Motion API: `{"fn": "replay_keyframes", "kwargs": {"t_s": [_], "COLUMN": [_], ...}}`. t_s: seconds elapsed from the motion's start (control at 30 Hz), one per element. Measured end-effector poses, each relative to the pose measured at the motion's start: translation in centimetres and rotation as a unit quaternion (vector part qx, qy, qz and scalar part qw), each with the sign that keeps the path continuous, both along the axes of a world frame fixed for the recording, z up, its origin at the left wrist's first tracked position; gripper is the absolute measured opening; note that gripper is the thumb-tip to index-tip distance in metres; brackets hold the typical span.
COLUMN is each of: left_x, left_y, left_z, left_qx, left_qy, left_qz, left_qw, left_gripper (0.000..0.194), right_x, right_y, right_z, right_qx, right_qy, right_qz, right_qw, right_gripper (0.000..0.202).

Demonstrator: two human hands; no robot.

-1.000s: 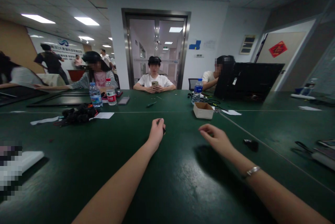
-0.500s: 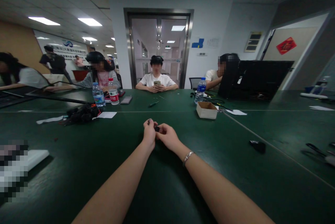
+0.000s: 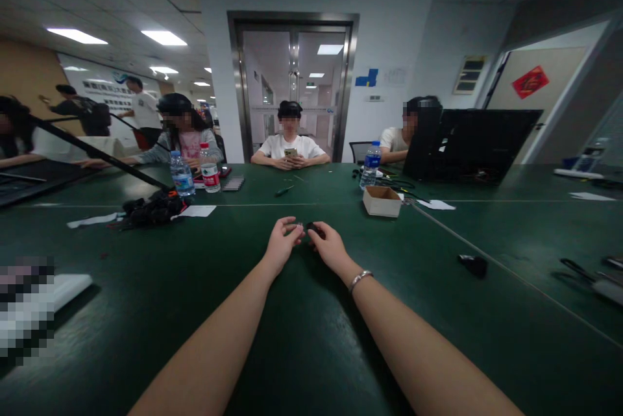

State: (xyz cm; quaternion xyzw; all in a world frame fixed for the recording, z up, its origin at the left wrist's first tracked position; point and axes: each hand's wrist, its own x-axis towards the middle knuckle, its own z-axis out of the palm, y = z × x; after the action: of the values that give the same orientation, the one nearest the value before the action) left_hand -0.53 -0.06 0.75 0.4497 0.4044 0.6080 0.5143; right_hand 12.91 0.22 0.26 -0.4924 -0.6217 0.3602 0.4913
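Over the green table [image 3: 311, 312], my left hand [image 3: 283, 244] pinches something small and pale at its fingertips, too small to name. Just to its right, my right hand [image 3: 331, 247], with a silver bracelet at the wrist, is closed on a small black object [image 3: 316, 229]. A narrow gap separates the fingertips of the two hands. Beyond them lies a green-handled screwdriver [image 3: 284, 191], and an open cardboard box [image 3: 382, 203] stands to the right.
Two bottles [image 3: 182, 174] [image 3: 209, 169] and a black cable bundle [image 3: 150, 209] are at the left. Another bottle [image 3: 370, 166] stands behind the box, near a monitor [image 3: 472, 143]. A black item [image 3: 472, 265] lies right. Several people sit around the table.
My hands have moved apart, my right hand shifting right with the black object. At the left, a black bar now slants up from the cable bundle, and people in the background have moved.
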Motion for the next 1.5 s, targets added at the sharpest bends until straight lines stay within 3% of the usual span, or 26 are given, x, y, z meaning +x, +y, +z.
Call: {"fn": "replay_keyframes", "kwargs": {"t_s": [0.17,0.53,0.8,1.5], "left_x": [-0.5,-0.5,-1.0,-1.2], "left_y": [0.0,0.2,0.5,0.4], "left_z": [0.0,0.1,-0.3,0.1], "left_qx": [0.046,0.07,0.098,0.038], "left_qy": [0.109,0.16,0.217,0.195], "left_qz": [0.024,-0.019,0.014,-0.001], "left_qw": [0.993,0.984,0.971,0.98], "left_gripper": [0.025,0.02,0.02,0.025], "right_x": [0.0,0.0,0.0,0.0], "right_y": [-0.1,-0.5,-0.5,-0.5], "right_z": [-0.1,0.4,0.6,0.6], "right_qx": [0.033,0.036,0.03,0.024], "right_qy": [-0.011,-0.015,-0.014,0.011], "right_qz": [0.005,0.018,0.011,0.031], "right_qw": [0.999,0.999,0.999,0.999], "right_gripper": [0.026,0.023,0.025,0.026]}}
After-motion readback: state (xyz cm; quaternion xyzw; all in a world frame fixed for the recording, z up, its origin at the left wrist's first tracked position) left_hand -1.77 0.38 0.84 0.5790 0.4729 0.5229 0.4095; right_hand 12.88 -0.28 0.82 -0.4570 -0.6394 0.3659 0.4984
